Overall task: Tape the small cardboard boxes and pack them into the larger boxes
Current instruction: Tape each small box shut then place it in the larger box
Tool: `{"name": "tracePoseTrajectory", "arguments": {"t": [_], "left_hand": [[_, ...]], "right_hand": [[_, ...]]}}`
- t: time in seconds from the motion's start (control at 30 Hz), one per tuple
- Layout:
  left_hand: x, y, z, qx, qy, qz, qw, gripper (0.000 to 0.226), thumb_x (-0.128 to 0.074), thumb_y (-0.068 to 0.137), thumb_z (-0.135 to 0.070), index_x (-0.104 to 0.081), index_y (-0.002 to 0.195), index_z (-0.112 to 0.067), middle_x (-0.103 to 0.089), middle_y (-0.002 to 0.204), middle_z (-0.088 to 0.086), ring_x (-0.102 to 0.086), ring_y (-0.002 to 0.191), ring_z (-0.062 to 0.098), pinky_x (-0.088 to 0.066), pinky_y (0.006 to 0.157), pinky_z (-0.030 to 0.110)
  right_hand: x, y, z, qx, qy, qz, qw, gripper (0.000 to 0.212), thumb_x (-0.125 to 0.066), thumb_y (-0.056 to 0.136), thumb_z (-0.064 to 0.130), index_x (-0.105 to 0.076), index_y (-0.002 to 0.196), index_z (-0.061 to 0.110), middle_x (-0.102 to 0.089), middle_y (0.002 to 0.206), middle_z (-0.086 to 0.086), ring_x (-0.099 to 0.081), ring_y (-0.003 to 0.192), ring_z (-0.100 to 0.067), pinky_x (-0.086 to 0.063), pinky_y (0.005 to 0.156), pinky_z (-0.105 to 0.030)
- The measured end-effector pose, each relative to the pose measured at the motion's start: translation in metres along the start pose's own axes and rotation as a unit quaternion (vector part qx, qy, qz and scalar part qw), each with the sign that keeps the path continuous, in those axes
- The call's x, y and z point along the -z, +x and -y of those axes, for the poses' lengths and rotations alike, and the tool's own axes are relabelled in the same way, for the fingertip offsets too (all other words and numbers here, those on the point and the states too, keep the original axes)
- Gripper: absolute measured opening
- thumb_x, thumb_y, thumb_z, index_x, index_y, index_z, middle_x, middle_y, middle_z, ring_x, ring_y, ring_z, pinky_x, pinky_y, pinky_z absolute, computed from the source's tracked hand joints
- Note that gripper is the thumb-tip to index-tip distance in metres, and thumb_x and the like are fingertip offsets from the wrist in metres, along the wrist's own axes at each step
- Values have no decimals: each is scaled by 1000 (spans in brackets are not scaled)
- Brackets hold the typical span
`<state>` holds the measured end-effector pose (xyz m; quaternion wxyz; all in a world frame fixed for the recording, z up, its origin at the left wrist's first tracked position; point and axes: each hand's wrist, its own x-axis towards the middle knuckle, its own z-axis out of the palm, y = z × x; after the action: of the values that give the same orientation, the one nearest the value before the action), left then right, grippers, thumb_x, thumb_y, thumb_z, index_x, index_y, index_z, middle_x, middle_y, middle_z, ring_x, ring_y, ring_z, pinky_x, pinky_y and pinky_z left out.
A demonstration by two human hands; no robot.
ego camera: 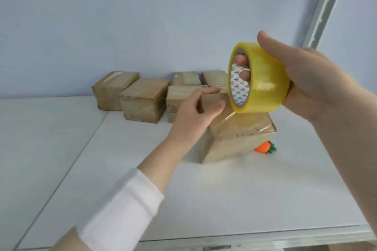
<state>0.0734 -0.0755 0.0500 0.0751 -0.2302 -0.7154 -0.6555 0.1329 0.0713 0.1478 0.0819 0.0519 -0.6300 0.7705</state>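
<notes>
A small cardboard box [234, 138] stands on the white table, right of centre, with clear tape across its top. My right hand [310, 87] holds a yellow roll of clear tape [263, 79] above the box, fingers through its core. A strip of tape runs from the roll down to the box top. My left hand [195, 112] hovers at the box's far left corner, fingers apart, thumb and forefinger near the tape strip. Whether it touches the tape is unclear.
Several taped small boxes [144, 100] stand in a group at the back of the table [142, 169] against the blue wall. An orange carrot-shaped item [265, 147] lies behind the box's right side. A metal shelf post [326, 6] rises at the right.
</notes>
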Motion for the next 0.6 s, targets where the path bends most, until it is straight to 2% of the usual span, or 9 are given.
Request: {"name": "tracePoseTrajectory", "arguments": {"t": [0.1, 0.23, 0.37, 0.43, 0.53, 0.6], "left_hand": [[-5, 19, 2, 86, -38, -35, 995, 18, -64, 85, -20, -61, 102, -22, -67, 99, -6, -63, 91, 6, -49, 78, 19], [-11, 40, 5, 178, -71, -71, 979, 7, -62, 86, -21, -61, 92, -23, -66, 86, -5, -63, 67, 2, -49, 56, 16], [-5, 55, 10, 227, -65, -63, 970, 25, -60, 88, -20, -65, 112, -14, -67, 98, 3, -61, 75, 11, -45, 55, 21], [-3, 60, 11, 239, -59, -66, 967, 26, -60, 88, -19, -66, 113, -13, -67, 101, 5, -61, 80, 15, -46, 58, 24], [-2, 66, 15, 249, -54, -77, 964, 12, -63, 85, -15, -70, 94, -14, -68, 99, 8, -62, 90, 23, -51, 74, 31], [-3, 68, 15, 244, -47, -80, 965, 6, -65, 82, -13, -70, 81, -16, -67, 85, 5, -61, 80, 20, -49, 69, 28]], "right_hand": [[-2, 14, -14, 7, -3, -27, 1000, 27, -55, 92, 33, -62, 93, 7, -74, 71, 3, -68, 60, -12, -59, 62, -29], [-1, 23, -42, 66, -93, -53, 992, 22, -57, 92, 34, -65, 85, 14, -74, 73, 4, -69, 68, -12, -59, 66, -30], [-11, 35, -56, 67, -134, -77, 986, 27, -52, 94, 37, -62, 87, 13, -71, 68, 2, -66, 67, -14, -55, 74, -35], [-16, 40, -50, 67, -112, -104, 986, 27, -55, 92, 38, -62, 79, 15, -70, 59, 4, -65, 60, -12, -55, 70, -34], [-15, 25, -47, 90, -80, -139, 983, 37, -59, 88, 44, -63, 65, 14, -68, 53, 5, -63, 50, -7, -54, 51, -22], [-10, 3, -55, 112, -57, -126, 984, 42, -58, 83, 50, -69, 61, 16, -70, 58, 5, -65, 53, -6, -49, 47, -17]]}}
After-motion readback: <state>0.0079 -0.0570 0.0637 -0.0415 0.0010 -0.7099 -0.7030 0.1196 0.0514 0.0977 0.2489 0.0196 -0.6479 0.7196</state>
